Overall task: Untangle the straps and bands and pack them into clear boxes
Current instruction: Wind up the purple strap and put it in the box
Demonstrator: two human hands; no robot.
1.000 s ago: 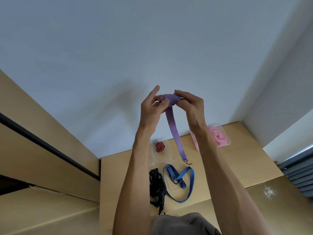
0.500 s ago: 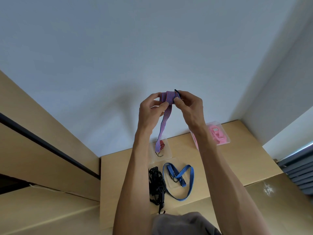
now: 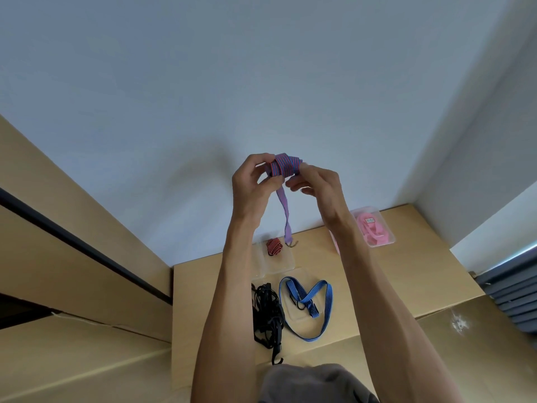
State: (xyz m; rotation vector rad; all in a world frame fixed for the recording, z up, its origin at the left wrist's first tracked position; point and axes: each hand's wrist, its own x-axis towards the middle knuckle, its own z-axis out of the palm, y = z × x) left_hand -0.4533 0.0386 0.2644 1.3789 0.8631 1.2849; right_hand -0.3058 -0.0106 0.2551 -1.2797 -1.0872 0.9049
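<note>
Where hands (image 3: 286,181) block: pink strap (image 3: 373,229).

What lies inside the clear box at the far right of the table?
The clear box holds a bundle of pink bands bearing a small label. Whatever lies beneath them is covered.

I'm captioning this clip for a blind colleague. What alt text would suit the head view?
Two raised hands, left hand and right hand, wind a purple striped strap into a roll, its hooked tail hanging down. On the cardboard surface below lie a blue strap, a black tangle, a red roll in a clear box, and a pink band in another.
</note>
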